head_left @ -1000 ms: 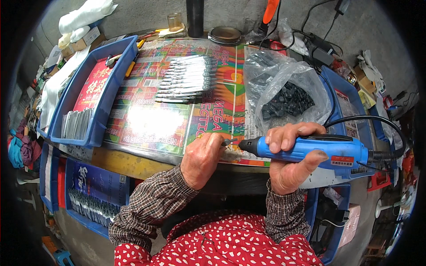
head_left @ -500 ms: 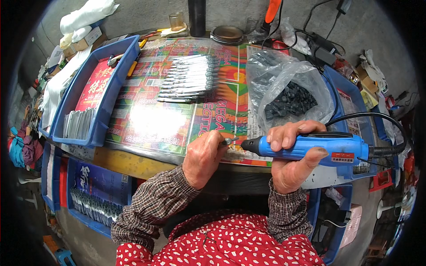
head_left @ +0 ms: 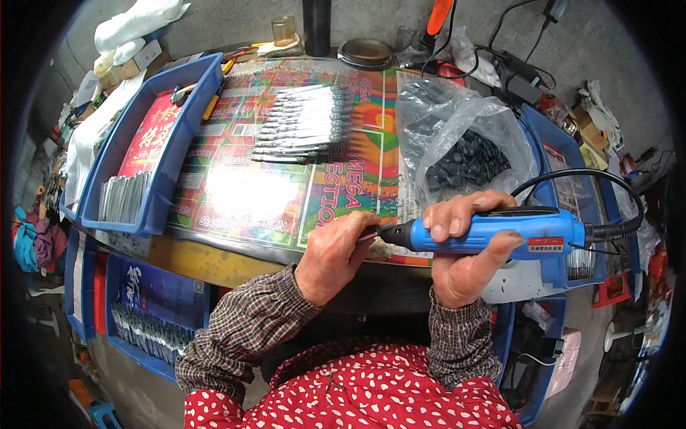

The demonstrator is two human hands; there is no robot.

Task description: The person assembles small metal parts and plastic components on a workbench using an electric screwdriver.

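My right hand is wrapped round a blue electric screwdriver, which lies level with its black nose pointing left. My left hand pinches a small slim metal piece, mostly covered by the fingers. That piece meets the screwdriver's nose, and the fingers hide just how they fit together. Beyond my hands lies a stack of slim silver pen-like rods. To its right an open clear plastic bag holds many small black parts.
A blue tray with silver rods stands at the left; another blue tray sits lower, below the table edge. Blue bins flank the right side. The screwdriver's black cable loops up at the right. A dark cylinder stands at the back.
The screwdriver has shifted slightly left and its nose now meets the piece in my left hand; a gap showed before. The piece's end is now more covered by fingers.
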